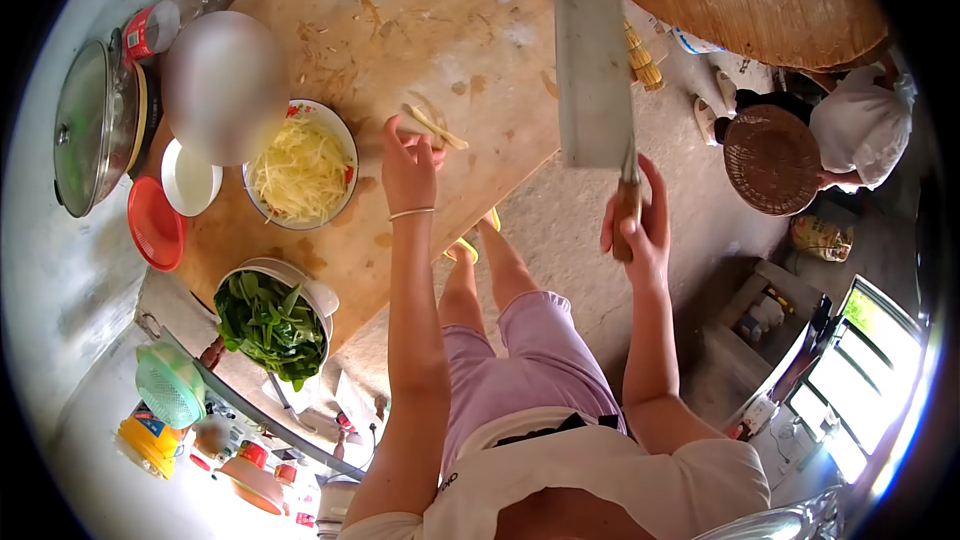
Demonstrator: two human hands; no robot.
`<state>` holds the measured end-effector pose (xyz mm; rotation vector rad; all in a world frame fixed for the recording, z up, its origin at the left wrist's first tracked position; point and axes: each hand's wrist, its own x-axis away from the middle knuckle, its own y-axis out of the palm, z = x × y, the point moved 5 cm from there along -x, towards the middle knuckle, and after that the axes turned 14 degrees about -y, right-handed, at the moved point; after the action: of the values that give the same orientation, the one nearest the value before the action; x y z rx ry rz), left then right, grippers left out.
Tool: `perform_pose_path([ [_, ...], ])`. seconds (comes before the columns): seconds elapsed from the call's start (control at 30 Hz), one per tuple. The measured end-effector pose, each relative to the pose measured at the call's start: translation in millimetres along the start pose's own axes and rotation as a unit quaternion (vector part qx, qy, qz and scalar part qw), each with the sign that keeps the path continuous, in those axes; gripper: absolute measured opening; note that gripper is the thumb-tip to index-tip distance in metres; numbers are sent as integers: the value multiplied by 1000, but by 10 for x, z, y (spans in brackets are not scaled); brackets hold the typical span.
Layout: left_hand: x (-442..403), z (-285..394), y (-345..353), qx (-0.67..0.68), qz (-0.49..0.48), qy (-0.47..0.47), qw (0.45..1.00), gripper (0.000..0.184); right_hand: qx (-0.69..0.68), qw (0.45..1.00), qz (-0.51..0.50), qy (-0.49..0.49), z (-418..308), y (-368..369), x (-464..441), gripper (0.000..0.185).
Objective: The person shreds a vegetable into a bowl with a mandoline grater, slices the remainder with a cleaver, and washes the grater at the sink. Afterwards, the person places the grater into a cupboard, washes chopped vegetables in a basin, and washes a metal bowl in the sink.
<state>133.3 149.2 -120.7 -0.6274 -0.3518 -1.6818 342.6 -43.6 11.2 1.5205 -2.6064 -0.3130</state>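
Note:
My right hand point(642, 225) grips the wooden handle of a cleaver point(592, 75), its wide blade raised beyond the table's edge. Over the wooden table, my left hand point(410, 168) has its fingers curled around pale yellowish food pieces point(436, 128), whose exact kind I cannot make out. To the left of that hand is a bowl point(350, 155) heaped with pale yellow shreds point(295, 170). Closer to me, a white pot point(318, 298) holds green leaves point(268, 325) at the table's edge.
A small white bowl point(190, 178), a red dish point(155, 225) and a glass-lidded pan point(85, 130) stand along the left wall. Plastic bottles point(165, 25) lie beyond them. At right, a person point(862, 125) holds a brown woven basket point(772, 160).

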Motion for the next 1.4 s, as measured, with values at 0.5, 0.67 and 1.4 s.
perform_pose_path([
  [0.5,-87,113,128,-414,117,113,895,32,291,950,-8,111,474,180,13,26],
  [0.67,-105,-10,83,-444,106,63,888,23,417,902,-77,79,514,348,-84,28],
  [1.4,42,-94,-76,-376,90,39,921,27,553,800,-207,-106,801,961,-128,25],
])
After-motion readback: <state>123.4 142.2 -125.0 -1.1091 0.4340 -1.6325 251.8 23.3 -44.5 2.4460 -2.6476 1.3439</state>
